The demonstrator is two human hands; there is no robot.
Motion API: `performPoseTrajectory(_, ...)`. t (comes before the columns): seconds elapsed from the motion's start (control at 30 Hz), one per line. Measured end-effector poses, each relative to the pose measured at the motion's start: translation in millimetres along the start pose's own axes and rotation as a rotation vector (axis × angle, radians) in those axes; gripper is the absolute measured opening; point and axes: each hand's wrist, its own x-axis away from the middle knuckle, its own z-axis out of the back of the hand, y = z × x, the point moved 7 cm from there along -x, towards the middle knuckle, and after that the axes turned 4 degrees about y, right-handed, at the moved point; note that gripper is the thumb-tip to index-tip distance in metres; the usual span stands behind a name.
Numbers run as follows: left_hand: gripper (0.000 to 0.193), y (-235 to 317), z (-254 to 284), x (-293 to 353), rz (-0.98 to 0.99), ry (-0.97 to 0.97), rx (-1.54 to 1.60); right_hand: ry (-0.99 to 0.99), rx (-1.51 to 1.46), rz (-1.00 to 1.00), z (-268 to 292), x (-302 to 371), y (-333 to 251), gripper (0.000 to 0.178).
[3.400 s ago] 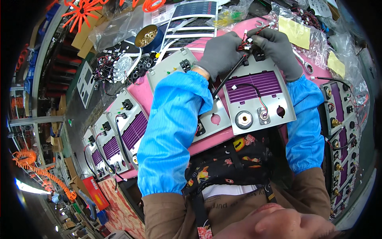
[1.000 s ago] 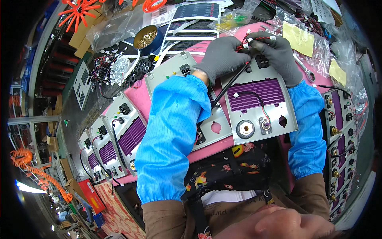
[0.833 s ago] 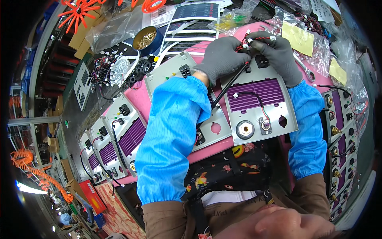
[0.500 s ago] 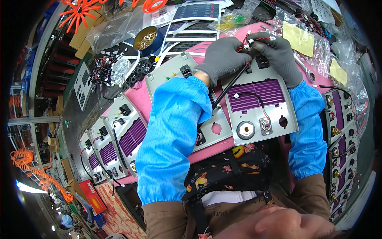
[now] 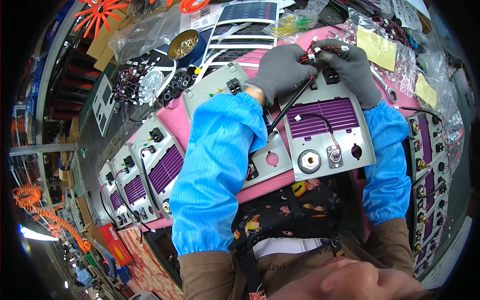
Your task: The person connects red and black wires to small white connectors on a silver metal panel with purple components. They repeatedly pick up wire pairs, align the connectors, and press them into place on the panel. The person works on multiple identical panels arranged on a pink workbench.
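In grey gloves, my left hand [image 5: 286,69] and my right hand [image 5: 353,71] meet above the far end of a metal panel. Both are closed on thin red-and-black twisted wires [image 5: 330,48] with small white connectors, my fingertips partly hiding them. The silver panel [image 5: 320,145] lies under my hands and carries a purple slatted grille [image 5: 323,119], a round brass-centred fitting [image 5: 310,161] and a short cable with a white plug. A thick black cable [image 5: 292,104] runs slantwise from near my left fingers toward my left sleeve.
Similar panels stand in a row at the left [image 5: 150,170] and at the right [image 5: 425,170]. Beyond my hands lie a blue tin of small metal rings [image 5: 186,47], printed sheets [image 5: 245,30], a wrench [image 5: 386,87], yellow paper [image 5: 376,48] and plastic bags. Pink matting [image 5: 267,185] covers the bench.
Both hands remain almost where they were, still on the wires. The wire ends and connectors at my fingertips have shifted slightly.
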Motion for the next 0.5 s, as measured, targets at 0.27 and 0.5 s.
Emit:
performPoseTrajectory(0.27,0.043,-1.9,-1.2,-1.5,-0.021,0.008,-0.025,-0.001,-0.022,0.017,1.5,-1.0,1.7,0.023)
performPoseTrajectory(0.5,0.041,-0.7,-0.2,-0.4,-0.034,0.018,-0.018,0.026,0.013,-0.035,1.9,-0.8,5.3,0.023)
